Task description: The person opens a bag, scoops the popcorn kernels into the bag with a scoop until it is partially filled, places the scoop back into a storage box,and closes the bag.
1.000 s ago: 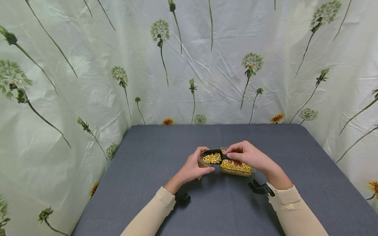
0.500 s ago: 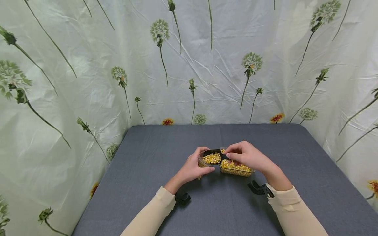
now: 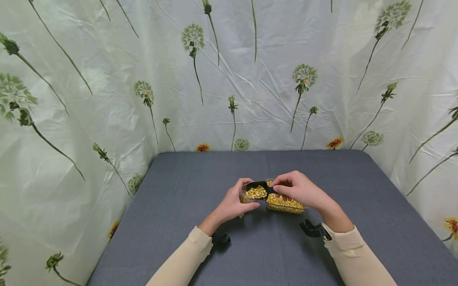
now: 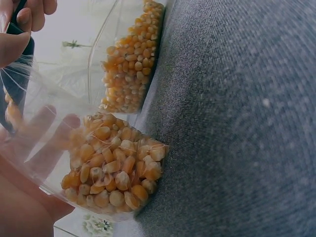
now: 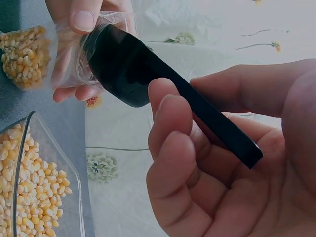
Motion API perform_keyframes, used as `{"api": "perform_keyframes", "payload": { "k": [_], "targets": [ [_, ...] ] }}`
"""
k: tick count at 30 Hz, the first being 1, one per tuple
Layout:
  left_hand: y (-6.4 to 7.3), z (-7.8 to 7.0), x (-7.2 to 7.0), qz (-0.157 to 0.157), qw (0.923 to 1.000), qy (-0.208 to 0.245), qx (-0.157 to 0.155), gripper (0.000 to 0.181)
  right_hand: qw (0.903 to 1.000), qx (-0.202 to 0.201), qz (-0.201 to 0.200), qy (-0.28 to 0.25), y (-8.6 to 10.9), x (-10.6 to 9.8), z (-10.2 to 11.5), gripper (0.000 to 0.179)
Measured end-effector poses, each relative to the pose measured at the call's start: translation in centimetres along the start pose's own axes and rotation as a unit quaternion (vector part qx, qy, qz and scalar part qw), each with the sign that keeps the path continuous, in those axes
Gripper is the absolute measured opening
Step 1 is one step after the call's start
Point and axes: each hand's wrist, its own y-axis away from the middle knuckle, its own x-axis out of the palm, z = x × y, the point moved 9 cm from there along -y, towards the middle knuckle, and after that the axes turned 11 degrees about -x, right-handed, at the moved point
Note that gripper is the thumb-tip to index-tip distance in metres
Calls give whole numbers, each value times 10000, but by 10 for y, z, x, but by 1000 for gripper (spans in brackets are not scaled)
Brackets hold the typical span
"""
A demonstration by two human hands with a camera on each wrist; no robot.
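Note:
My left hand (image 3: 234, 203) grips a clear plastic bag (image 4: 113, 168) near its mouth, the thumb on the near side. Corn kernels (image 4: 116, 180) fill the bag's bottom, which is at the table surface. My right hand (image 3: 303, 192) pinches the handle of a black scoop (image 5: 126, 64) between thumb and fingers. Kernels lie in the scoop's bowl, which sits at the bag's opening. Below and beside my right hand stands a clear rectangular container (image 3: 286, 210) with more corn kernels; that hand partly hides it in the head view.
A grey cloth covers the table (image 3: 200, 174). Behind and beside it hangs a pale curtain (image 3: 257, 79) printed with dandelions. Black wrist mounts (image 3: 313, 229) sit under both forearms, low over the cloth.
Both hands hold almost the same place. Kernels in the scoop have shifted a little, and more of its black inside shows. The scoop has moved very slightly left.

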Motion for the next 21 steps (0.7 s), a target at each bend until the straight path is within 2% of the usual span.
{"api": "perform_keyframes", "payload": {
  "k": [21],
  "targets": [
    [0, 0, -1, 33, 9999, 103, 94, 70, 9998, 69, -101, -169, 1, -3, 0, 17]
  ]
}}
